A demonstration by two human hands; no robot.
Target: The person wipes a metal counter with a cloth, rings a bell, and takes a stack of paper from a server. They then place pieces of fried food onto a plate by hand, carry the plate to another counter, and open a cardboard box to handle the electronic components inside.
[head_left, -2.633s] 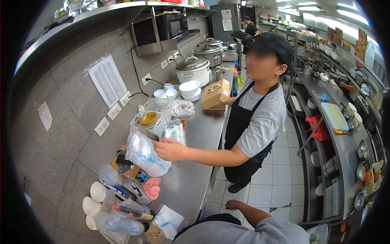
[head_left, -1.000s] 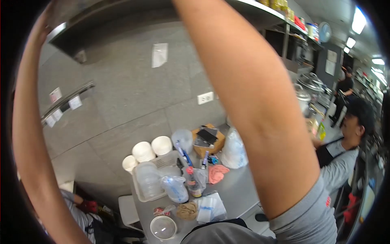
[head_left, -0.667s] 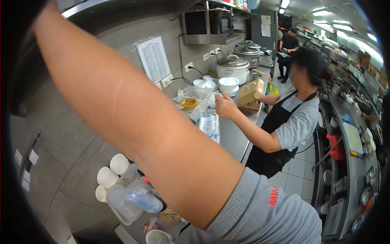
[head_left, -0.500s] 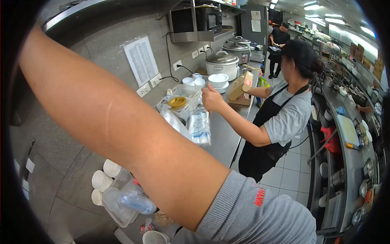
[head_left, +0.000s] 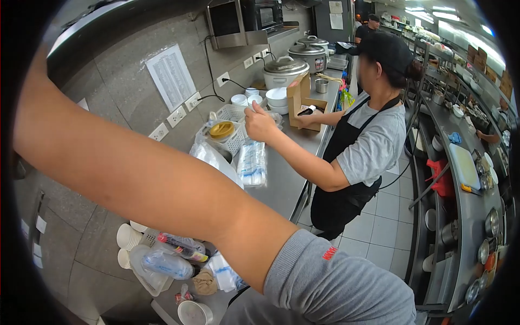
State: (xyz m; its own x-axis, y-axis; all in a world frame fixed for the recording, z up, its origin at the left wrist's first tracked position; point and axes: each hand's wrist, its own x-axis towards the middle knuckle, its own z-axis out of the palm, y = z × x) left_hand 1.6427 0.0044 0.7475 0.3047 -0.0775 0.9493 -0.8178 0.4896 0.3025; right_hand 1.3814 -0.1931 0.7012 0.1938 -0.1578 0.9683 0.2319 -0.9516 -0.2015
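Observation:
My bare forearm, in a grey sleeve, stretches across the foreground to the upper left, where its hand is out of sight beside the metal shelf edge [head_left: 89, 26]. Neither of my hands shows. Beneath the arm lie a bottle with a red cap [head_left: 184, 246], clear plastic wrapping [head_left: 168, 264], stacked white cups [head_left: 129, 236] and a crumpled brown item [head_left: 205, 281]. Beyond it, a wrapped white and blue pack [head_left: 252, 164] rests on the steel counter [head_left: 287, 176], near a white basket holding a yellow lid [head_left: 222, 130].
A co-worker in a black apron [head_left: 346, 203] stands at the counter, one hand at an open cardboard box [head_left: 299, 100], the other raised nearby. Rice cookers [head_left: 284, 73] stand behind. Another person [head_left: 368, 27] is farther back. Steel shelving [head_left: 455, 179] lines the right side.
My arm has shifted lower and left in view, uncovering the bottle and a white-blue packet. The co-worker's box now stands open on the counter, and a black object shows at that person's hand.

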